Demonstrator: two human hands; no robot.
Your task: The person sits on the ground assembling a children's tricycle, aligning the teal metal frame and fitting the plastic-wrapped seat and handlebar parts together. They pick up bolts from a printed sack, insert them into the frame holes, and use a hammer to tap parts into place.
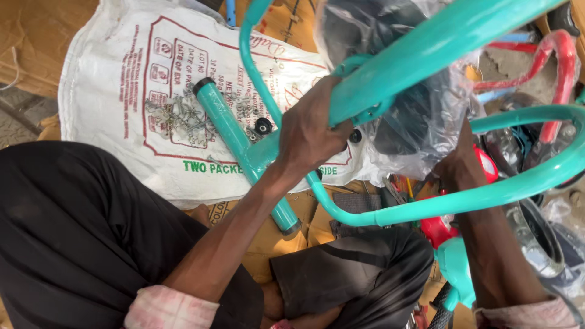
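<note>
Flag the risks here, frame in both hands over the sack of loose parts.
1. The left hand grips the teal frame right at a tube junction; fingers could get pinched if the frame twists.
2. Small metal parts and black washers lie loose on the white sack under the frame; a swing of the lower tube could scatter them.
3. The right hand is half hidden by the plastic wrap, so its grip may slip on the film.
</note>
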